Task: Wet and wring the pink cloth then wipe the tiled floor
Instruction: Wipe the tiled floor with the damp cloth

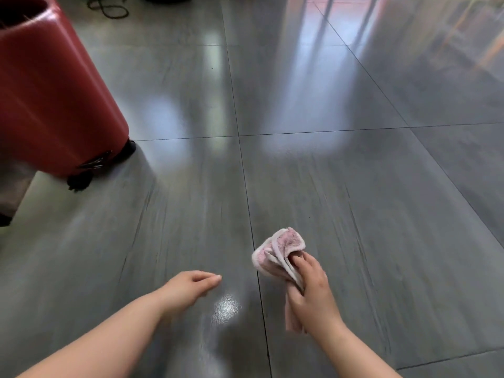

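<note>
Right hand [311, 293] grips bunched pink cloth [278, 255], lower right | left hand [191, 285] loose, empty | tiled floor [354, 186] wiping seemingly underway | wetting likely done

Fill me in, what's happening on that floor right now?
A person is leaning over a grey tiled floor. The right hand has a bunched pink cloth in its grip, held just above or at the tiles near a grout line; contact can't be confirmed. The left hand is empty, fingers loosely extended, hovering beside a shiny patch that may be wet. A red bin stands at the upper left. Wiping looks about to start or underway.
</note>
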